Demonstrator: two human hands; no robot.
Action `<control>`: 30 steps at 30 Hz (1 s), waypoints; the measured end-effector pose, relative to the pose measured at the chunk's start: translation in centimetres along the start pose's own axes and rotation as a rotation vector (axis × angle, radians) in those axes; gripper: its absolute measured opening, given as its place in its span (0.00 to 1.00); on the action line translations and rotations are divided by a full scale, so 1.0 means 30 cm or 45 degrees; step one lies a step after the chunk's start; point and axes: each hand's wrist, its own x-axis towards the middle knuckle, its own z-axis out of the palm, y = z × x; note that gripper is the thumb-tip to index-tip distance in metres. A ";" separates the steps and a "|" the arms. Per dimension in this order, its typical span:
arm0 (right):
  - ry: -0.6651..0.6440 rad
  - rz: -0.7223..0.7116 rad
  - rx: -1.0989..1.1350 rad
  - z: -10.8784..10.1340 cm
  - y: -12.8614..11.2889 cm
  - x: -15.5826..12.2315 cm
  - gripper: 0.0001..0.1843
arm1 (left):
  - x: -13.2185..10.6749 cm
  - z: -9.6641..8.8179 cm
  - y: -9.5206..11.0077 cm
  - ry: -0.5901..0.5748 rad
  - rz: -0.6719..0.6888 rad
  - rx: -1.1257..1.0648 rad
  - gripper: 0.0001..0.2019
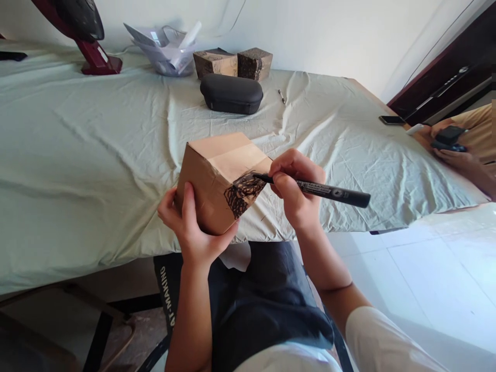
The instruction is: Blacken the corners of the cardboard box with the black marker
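My left hand [191, 227] grips a brown paper-wrapped box [213, 175] from below, holding it tilted above the table's near edge. One face of the box carries a patch of black scribble [242, 194]. My right hand [294, 191] is closed around a black marker [329, 192], whose tip touches the scribbled patch.
A pale green cloth [96, 144] covers the table. At the back lie a black case [231, 93], two scribbled-over boxes [232, 63], a heap of plastic wrap [166, 46], a pen [281, 96] and a dark red stand [96, 59]. Another person's hand [453, 147] holds a phone at the right; a second phone [391, 120] lies nearby.
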 end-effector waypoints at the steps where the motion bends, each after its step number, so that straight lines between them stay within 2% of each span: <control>1: 0.008 0.008 0.009 -0.004 0.009 0.001 0.10 | 0.000 0.002 -0.007 -0.003 0.011 -0.008 0.60; 7: 0.047 0.037 0.105 -0.032 0.050 0.008 0.11 | -0.005 0.014 -0.041 -0.020 0.075 -0.058 0.63; 11: 0.041 0.015 0.117 -0.047 0.056 0.007 0.11 | -0.011 0.023 -0.049 -0.055 0.023 -0.088 0.63; 15: 0.096 -0.234 0.111 -0.030 0.066 -0.017 0.08 | -0.016 0.035 -0.051 -0.093 -0.026 -0.164 0.61; 20: 0.327 -0.669 0.092 0.060 0.152 -0.052 0.04 | -0.028 0.056 -0.037 -0.097 -0.152 -0.277 0.62; 25: 0.318 -0.781 -0.045 0.138 0.235 -0.072 0.03 | -0.045 0.071 -0.062 -0.122 -0.286 -0.345 0.62; 28: 0.322 -0.875 -0.107 0.161 0.229 -0.083 0.03 | -0.056 0.077 -0.115 -0.153 -0.288 -0.339 0.60; 30: 0.219 -0.881 -0.083 0.171 0.219 -0.096 0.04 | -0.064 0.081 -0.148 -0.166 -0.294 -0.349 0.58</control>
